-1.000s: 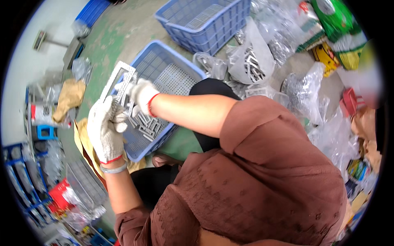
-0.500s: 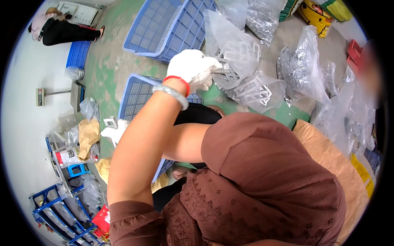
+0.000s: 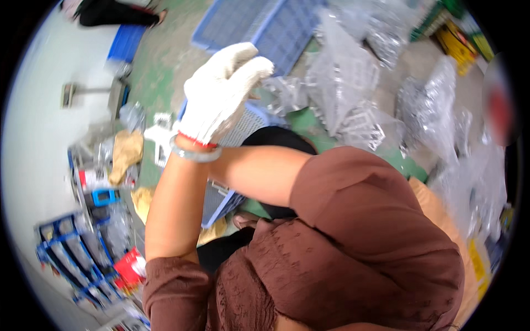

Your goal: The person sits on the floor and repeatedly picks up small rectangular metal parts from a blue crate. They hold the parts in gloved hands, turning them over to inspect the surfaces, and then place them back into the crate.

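In a white knitted glove, my left hand (image 3: 223, 91) is raised above a blue plastic crate (image 3: 251, 124); its curved fingers are apart, and nothing shows between them. A red band and a pale bracelet (image 3: 194, 151) circle the wrist. Behind that forearm my right arm crosses to the left, where my gloved right hand (image 3: 157, 137) is closed on silvery openwork frame pieces (image 3: 163, 119); blur softens them. Close to the left hand's fingertips lies crumpled clear plastic (image 3: 287, 94). Clear bags with similar frame pieces (image 3: 361, 124) rest on the floor to the right.
A larger blue crate (image 3: 287, 38) stands beyond my left hand. More filled clear bags (image 3: 430, 110) lie at right, near a brown paper sack (image 3: 428, 204). Blue shelving (image 3: 77, 254), a small blue stool (image 3: 105, 197) and a scale (image 3: 116, 99) are at left. Another person (image 3: 118, 14) is at far left.
My left hand has come away from the frame pieces by the bags, moving left. My right hand shows farther up the view, still with frame pieces. The whole view has shifted.
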Demonstrator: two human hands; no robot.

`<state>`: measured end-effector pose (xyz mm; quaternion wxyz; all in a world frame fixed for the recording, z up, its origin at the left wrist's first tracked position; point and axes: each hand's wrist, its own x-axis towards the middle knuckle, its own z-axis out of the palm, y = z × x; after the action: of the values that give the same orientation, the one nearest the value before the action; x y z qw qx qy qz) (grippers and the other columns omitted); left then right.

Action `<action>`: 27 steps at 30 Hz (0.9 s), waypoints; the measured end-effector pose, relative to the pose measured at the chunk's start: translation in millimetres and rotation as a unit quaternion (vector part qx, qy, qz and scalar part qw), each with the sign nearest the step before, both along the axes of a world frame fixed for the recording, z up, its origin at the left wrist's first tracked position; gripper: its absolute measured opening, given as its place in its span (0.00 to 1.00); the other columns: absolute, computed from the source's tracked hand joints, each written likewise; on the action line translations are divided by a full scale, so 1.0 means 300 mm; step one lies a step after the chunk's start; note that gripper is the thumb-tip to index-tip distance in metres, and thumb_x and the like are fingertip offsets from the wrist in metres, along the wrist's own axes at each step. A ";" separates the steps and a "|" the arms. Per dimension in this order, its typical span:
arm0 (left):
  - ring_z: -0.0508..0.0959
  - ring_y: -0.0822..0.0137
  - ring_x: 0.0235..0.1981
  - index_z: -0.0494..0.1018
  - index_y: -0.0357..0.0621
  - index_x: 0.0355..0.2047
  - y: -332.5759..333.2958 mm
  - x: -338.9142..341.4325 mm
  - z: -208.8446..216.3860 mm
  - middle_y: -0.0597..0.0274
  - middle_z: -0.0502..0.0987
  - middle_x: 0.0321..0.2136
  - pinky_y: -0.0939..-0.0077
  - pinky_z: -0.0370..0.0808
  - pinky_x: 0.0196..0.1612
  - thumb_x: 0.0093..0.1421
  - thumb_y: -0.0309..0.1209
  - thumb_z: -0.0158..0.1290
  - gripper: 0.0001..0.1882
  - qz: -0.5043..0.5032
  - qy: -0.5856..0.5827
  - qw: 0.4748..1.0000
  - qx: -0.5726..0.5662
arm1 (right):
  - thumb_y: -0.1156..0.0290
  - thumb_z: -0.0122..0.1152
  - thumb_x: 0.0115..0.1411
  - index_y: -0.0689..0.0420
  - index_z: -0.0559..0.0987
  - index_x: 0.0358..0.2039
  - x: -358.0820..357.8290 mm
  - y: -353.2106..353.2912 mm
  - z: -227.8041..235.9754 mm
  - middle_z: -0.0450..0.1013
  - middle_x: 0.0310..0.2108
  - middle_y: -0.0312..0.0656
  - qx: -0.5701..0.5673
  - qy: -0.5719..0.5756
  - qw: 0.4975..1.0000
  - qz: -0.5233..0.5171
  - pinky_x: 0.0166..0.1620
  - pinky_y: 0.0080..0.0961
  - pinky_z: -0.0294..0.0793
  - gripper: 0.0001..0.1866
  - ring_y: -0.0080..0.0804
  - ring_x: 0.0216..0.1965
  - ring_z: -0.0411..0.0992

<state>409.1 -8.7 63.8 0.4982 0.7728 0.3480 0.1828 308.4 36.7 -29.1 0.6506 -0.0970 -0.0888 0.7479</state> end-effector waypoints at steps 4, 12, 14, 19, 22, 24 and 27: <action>0.80 0.71 0.31 0.74 0.32 0.50 0.028 -0.333 0.135 0.56 0.81 0.38 0.79 0.79 0.33 0.62 0.34 0.60 0.21 0.209 -0.120 0.964 0.112 | 0.62 0.56 0.66 0.49 0.76 0.52 0.012 0.073 -0.039 0.75 0.48 0.41 0.135 0.014 0.981 -0.135 0.43 0.39 0.79 0.15 0.34 0.46 0.75; 0.79 0.69 0.32 0.69 0.35 0.55 -0.082 -0.963 -0.040 0.56 0.78 0.40 0.77 0.79 0.34 0.65 0.42 0.57 0.26 0.423 -0.137 0.896 -0.004 | 0.49 0.68 0.57 0.60 0.72 0.55 0.006 -0.065 0.153 0.73 0.51 0.49 -0.028 0.001 0.999 0.039 0.56 0.49 0.72 0.34 0.47 0.53 0.71; 0.80 0.71 0.33 0.67 0.35 0.59 -0.125 -0.917 -0.007 0.58 0.79 0.42 0.78 0.78 0.35 0.63 0.38 0.60 0.29 0.303 -0.102 0.947 -0.012 | 0.45 0.60 0.61 0.57 0.75 0.52 -0.031 -0.055 0.085 0.74 0.49 0.49 0.015 -0.072 0.997 0.039 0.54 0.56 0.72 0.30 0.49 0.52 0.71; 0.77 0.76 0.31 0.71 0.35 0.55 -0.147 -1.002 -0.115 0.62 0.80 0.38 0.84 0.75 0.31 0.60 0.28 0.59 0.23 0.350 -0.194 0.916 -0.024 | 0.55 0.59 0.65 0.50 0.76 0.48 -0.104 -0.143 0.126 0.75 0.48 0.48 0.000 0.032 0.993 0.113 0.54 0.60 0.71 0.16 0.49 0.52 0.71; 0.77 0.78 0.30 0.71 0.34 0.55 -0.180 -1.008 -0.141 0.62 0.81 0.37 0.86 0.73 0.30 0.58 0.26 0.60 0.24 0.391 -0.233 0.890 -0.021 | 0.48 0.55 0.66 0.52 0.76 0.48 -0.120 -0.127 0.074 0.74 0.51 0.49 0.014 0.041 0.987 0.152 0.55 0.61 0.68 0.21 0.51 0.54 0.70; 0.77 0.77 0.31 0.71 0.33 0.56 -0.218 -1.001 -0.144 0.61 0.81 0.38 0.86 0.73 0.30 0.57 0.23 0.60 0.25 0.417 -0.268 0.868 -0.026 | 0.49 0.54 0.66 0.51 0.76 0.48 -0.137 -0.133 0.055 0.74 0.51 0.49 0.025 0.023 0.989 0.147 0.55 0.60 0.69 0.21 0.51 0.54 0.70; 0.78 0.76 0.31 0.71 0.33 0.56 -0.244 -1.025 -0.146 0.61 0.81 0.39 0.85 0.74 0.31 0.58 0.22 0.60 0.25 0.418 -0.253 0.872 -0.040 | 0.48 0.53 0.67 0.48 0.76 0.48 -0.163 -0.144 0.048 0.73 0.52 0.49 0.051 0.009 0.986 0.158 0.55 0.58 0.70 0.20 0.51 0.54 0.70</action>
<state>101.6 -82.0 20.0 0.4764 0.4620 0.5080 0.5491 259.5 -6.6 -14.6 0.5289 -0.0420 -0.1352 0.8368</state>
